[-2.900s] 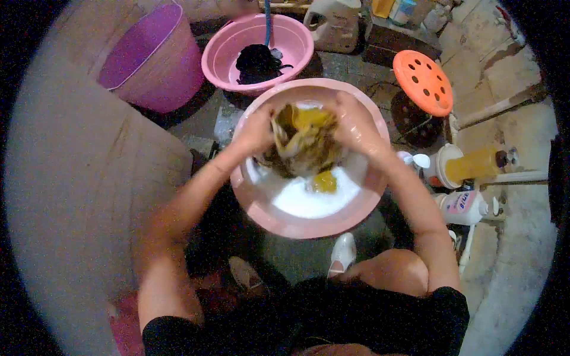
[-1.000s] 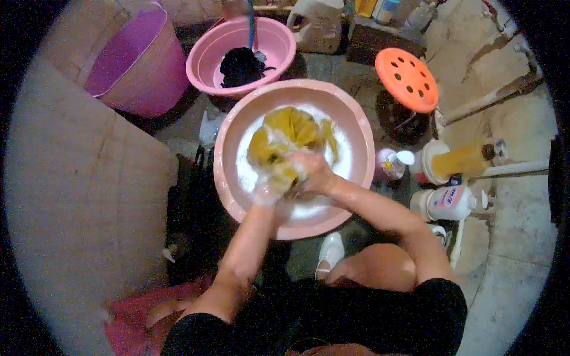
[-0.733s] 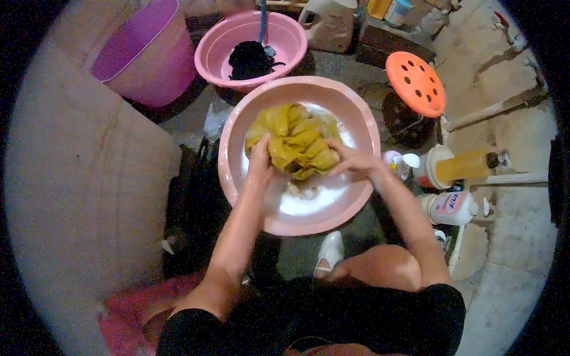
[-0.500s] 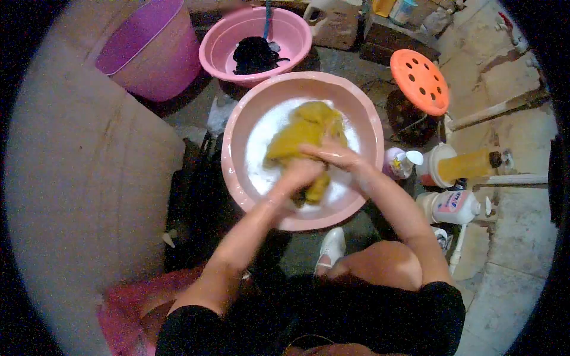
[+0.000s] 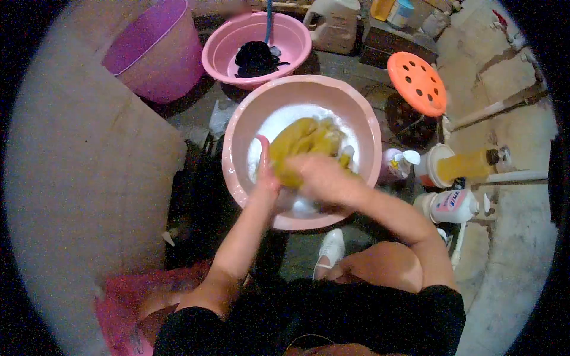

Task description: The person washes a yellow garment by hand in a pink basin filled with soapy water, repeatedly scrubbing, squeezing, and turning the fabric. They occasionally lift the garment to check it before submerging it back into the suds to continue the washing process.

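A pink basin (image 5: 236, 184) holds white suds and a wet, bunched mustard-yellow cloth (image 5: 303, 139). My left hand (image 5: 269, 172) is at the cloth's left side, one reddish digit pointing up and away from it. Its other fingers are hidden behind the fabric, which lies against the palm. Blurred by motion, my right hand (image 5: 326, 180) bends over the near part of the cloth, its fingers curled into the fabric. Both hands are low inside the basin near its front rim.
Behind stand a smaller pink tub (image 5: 291, 35) with a black cloth (image 5: 256, 57) and a purple bucket (image 5: 172, 68). To the right are an orange perforated stool top (image 5: 417, 83), a pump bottle (image 5: 396, 163), a yellow bottle (image 5: 469, 165) and a white bottle (image 5: 454, 206).
My left hand has moved left and turned, one digit now pointing up. My right hand has come down and inward over the cloth, which has been bunched differently.
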{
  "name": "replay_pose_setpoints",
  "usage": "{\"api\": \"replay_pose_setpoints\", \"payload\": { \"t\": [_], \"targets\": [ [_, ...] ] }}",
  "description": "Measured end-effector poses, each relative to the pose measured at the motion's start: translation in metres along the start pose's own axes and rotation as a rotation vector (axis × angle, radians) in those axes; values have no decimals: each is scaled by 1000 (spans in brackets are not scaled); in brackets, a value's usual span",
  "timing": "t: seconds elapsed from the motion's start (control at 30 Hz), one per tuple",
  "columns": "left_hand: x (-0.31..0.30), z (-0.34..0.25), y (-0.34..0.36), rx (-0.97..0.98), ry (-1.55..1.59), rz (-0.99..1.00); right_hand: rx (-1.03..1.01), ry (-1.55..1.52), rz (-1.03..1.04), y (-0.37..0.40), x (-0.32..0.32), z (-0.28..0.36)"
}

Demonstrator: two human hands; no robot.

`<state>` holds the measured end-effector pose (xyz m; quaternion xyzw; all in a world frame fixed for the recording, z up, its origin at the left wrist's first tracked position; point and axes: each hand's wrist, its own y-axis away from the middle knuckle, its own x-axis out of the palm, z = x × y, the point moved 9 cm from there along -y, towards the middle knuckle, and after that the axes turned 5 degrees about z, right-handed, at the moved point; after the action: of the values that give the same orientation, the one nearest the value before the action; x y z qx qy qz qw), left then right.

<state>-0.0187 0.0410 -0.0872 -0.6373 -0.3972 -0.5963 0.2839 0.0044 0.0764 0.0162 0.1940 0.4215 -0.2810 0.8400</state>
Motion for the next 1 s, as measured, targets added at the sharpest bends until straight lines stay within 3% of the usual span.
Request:
{"api": "replay_pose_setpoints", "payload": {
  "t": [0.07,0.13,0.17,0.23,0.3,0.33,0.4,0.43,0.47,0.53,0.57,0.6,0.63,0.67,0.73,0.77,0.8,0.83,0.9,0.93,0.97,1.0],
  "targets": [
    [31,7,10,13,-53,-42,-165,114,21,4,29,31],
    [12,7,7,86,-186,-153,-102,177,243,8,42,26],
    [2,7,5,119,-254,-210,-100,177,242,7,44,14],
    [-17,11,1,179,-392,-312,-152,-33,-332,12,3,-31],
    [-30,14,-14,221,-448,-352,246,-472,-381,16,2,-134],
    [-40,12,-14,295,-359,-362,252,-483,-379,15,7,-129],
    [-43,-2,-8,406,-333,-393,345,-437,-527,22,0,-117],
    [-35,-12,-12,325,-319,-334,220,-148,-633,24,-8,-80],
    [-26,-22,-12,241,-311,-287,-5,-66,-518,18,4,-41],
    [-8,-21,-8,159,-345,-251,-83,-80,-451,13,4,2],
    [-9,-15,-3,216,-346,-353,-90,-89,-448,5,7,-16],
    [-11,-13,0,269,-350,-446,34,28,-462,-9,9,-61],
    [-11,-9,-10,313,-257,-310,164,154,-482,-12,7,-99],
    [-6,-1,-15,310,-264,-294,165,165,-496,-6,5,-116],
    [-4,-11,-3,495,-331,-378,245,-580,-496,-3,20,-163],
    [0,-23,0,493,-310,-327,215,-865,-395,-2,17,-141],
    [1,-37,2,498,-332,-307,226,-864,-389,15,4,-140],
    [1,-49,3,431,-365,-313,296,-1130,-85,29,19,-142],
    [15,-58,4,373,-400,-317,337,-1543,92,32,45,-141],
    [32,-57,7,352,-556,-319,342,-1546,106,25,42,-128],
    [46,-51,11,325,-713,-322,363,-1551,-82,22,21,-116],
    [49,-41,12,137,-1125,-450,379,-1545,-272,24,0,-110]
  ]
}}
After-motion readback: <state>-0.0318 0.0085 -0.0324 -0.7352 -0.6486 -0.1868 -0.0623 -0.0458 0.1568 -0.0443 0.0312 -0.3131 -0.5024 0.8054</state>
